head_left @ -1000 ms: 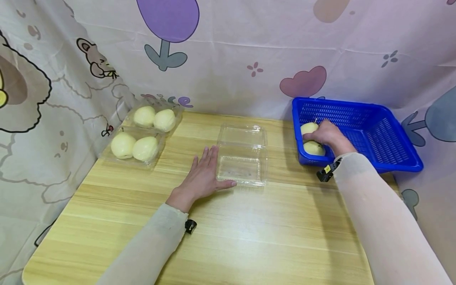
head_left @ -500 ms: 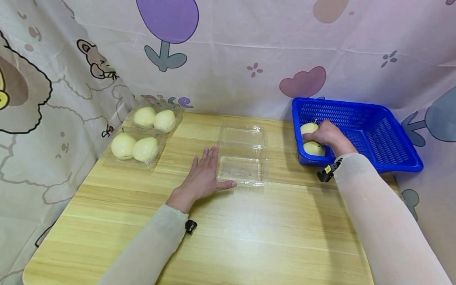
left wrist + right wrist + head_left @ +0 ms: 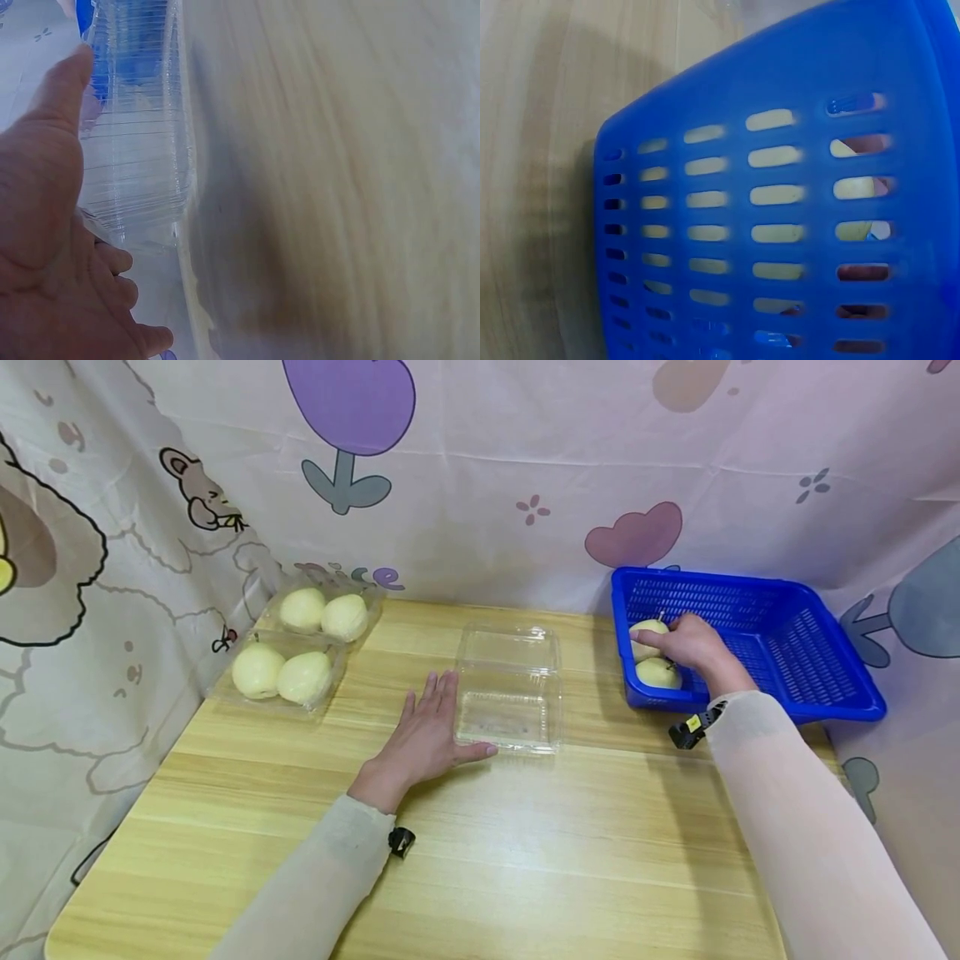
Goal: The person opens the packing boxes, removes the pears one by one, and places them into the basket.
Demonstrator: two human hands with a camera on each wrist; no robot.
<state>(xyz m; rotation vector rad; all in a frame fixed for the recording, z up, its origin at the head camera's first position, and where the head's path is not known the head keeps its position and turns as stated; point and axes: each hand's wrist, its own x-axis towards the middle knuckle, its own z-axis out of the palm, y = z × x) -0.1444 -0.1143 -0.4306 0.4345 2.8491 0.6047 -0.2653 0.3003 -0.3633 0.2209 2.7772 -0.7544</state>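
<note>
My left hand [image 3: 422, 739] lies with straight fingers along the left edge of an opened clear plastic clamshell box [image 3: 510, 718], its thumb at the box's near edge. The left wrist view shows that hand [image 3: 45, 195] beside the clear box wall [image 3: 139, 150]. My right hand [image 3: 693, 647] reaches into a blue basket [image 3: 847, 652] and grips the farther pale yellow pear [image 3: 643, 650], thumb across it. A nearer pear [image 3: 658, 674] sits just in front. In the right wrist view, the basket wall [image 3: 727, 97] covers most of the hand and fruit.
Another opened clear box [image 3: 318, 706] at the back left holds several pears [image 3: 258, 670], two in each half. All stands on a wooden table [image 3: 525, 860]. A printed curtain [image 3: 480, 485] hangs close behind the table and basket.
My right thumb has shifted from between the two pears in the basket onto the farther one. The left hand and the clear boxes stay in place. The head view tilts slightly.
</note>
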